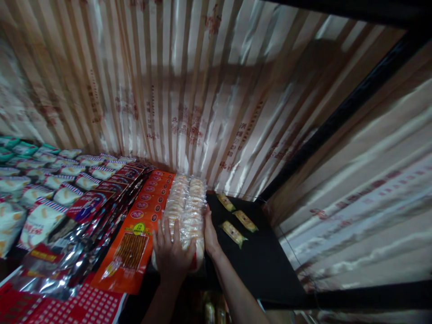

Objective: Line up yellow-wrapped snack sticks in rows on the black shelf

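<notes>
Two rows of pale, round snacks in clear wrapping [194,207] lie side by side on the dark shelf [266,265]. My left hand [173,252] rests on the near part of these packs, with its fingers spread over the left row and the gap. Along the right side of the right row, my right hand [209,234] lies flat with its fingers stretched out, touching the wrapping. Directly to the left of the packs is an orange snack packet [135,238] with brown sticks showing through its window.
Several small yellow-green wrapped snacks [232,231] lie on the shelf to the right. At left are dark red packets [97,198] and rows of white snack bags [43,220]. Striped plastic sheeting [189,90] hangs behind; a dark frame bar [330,117] slopes at right.
</notes>
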The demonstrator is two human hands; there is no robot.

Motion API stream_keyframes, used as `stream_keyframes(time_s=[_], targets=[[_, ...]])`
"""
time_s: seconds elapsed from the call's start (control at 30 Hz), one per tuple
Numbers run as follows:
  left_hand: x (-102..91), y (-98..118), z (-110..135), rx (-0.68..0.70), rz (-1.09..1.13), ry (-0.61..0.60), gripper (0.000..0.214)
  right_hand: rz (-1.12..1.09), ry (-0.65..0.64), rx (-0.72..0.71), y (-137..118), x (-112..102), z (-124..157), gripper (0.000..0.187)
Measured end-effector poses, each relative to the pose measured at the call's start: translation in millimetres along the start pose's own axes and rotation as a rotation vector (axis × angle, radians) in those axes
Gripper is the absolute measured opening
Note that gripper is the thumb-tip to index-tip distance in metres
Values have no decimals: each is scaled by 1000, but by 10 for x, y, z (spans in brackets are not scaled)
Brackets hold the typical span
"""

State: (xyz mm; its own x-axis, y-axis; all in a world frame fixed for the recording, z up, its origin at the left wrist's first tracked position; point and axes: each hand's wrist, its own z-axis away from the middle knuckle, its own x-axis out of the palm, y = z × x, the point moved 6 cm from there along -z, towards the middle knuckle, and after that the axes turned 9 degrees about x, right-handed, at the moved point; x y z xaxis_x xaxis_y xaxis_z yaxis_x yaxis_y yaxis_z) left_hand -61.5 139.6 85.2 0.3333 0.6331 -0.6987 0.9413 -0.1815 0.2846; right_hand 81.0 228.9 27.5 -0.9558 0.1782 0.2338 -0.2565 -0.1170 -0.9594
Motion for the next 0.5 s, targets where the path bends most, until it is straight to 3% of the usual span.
stream_keyframes(time_s=[0.2,0.33,0.5], targets=[[-13,6,12,11,25,30,58,-21,72,17,-137,-36,-268,71],[-20,22,14,10,16,55,59,-25,16,47,-206,96,-463,72],[-25,25,6,13,20,48,60,-20,-67,58,-217,216,-494,72]])
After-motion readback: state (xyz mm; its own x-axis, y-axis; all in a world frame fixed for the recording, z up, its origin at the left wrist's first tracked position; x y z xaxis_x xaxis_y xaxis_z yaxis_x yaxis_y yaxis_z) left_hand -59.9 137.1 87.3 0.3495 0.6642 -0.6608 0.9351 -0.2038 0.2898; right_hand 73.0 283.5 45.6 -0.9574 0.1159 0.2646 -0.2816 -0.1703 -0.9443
